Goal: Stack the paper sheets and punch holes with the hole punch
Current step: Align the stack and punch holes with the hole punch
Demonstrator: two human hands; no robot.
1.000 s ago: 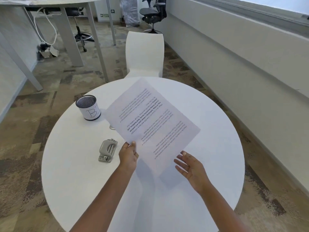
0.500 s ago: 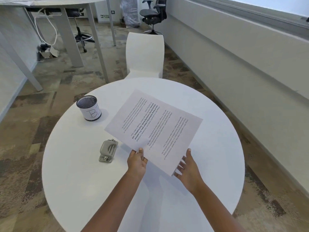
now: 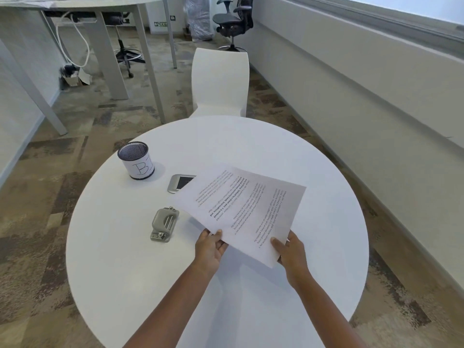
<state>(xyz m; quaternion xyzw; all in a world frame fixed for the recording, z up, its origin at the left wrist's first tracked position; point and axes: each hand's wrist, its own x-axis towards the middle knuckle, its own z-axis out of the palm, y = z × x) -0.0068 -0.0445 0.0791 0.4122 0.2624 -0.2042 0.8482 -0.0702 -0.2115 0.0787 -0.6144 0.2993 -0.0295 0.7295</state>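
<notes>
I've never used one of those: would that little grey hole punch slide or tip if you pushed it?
The hole punch looks like metal with a low, flat base, so it probably feels heavy for its size and is unlikely to tip. On the smooth white table it might slide under a sideways push rather than roll.

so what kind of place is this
Most likely an office or meeting area: a round white table with a pen cup and hole punch, a swivel desk chair behind, and an exit sign by the far wall.
</notes>
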